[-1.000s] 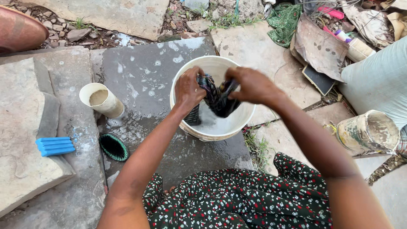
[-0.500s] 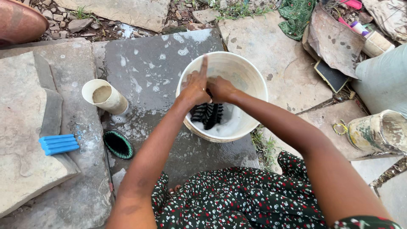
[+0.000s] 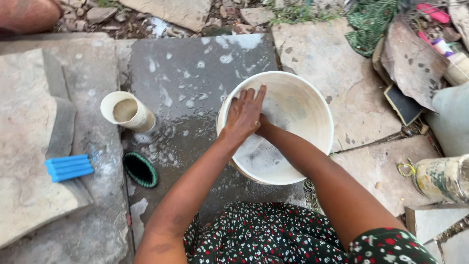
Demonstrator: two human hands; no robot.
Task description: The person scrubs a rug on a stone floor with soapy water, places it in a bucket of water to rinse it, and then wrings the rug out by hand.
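Your left hand [image 3: 243, 114] lies flat, fingers stretched out and together, over the near-left part of the white bucket [image 3: 312, 93], palm down just inside its rim. Your right hand [image 3: 264, 126] is tucked beneath it, almost wholly covered, so you cannot tell whether it grips anything; only its wrist and forearm show, running down across the bucket's soapy water [image 3: 261, 159]. The two hands are pressed together, one on top of the other. No cloth shows beneath them. The bucket stands on a wet, foam-flecked dark stone slab [image 3: 185, 63], right in front of your flowered dress [image 3: 273, 234]. To the left of the bucket, well apart from your hands, a cream cup [image 3: 128, 112] lies tilted, a green-edged scrub brush [image 3: 140, 169] sits below it, and a blue ribbed block [image 3: 69, 167] rests on a paler stone.
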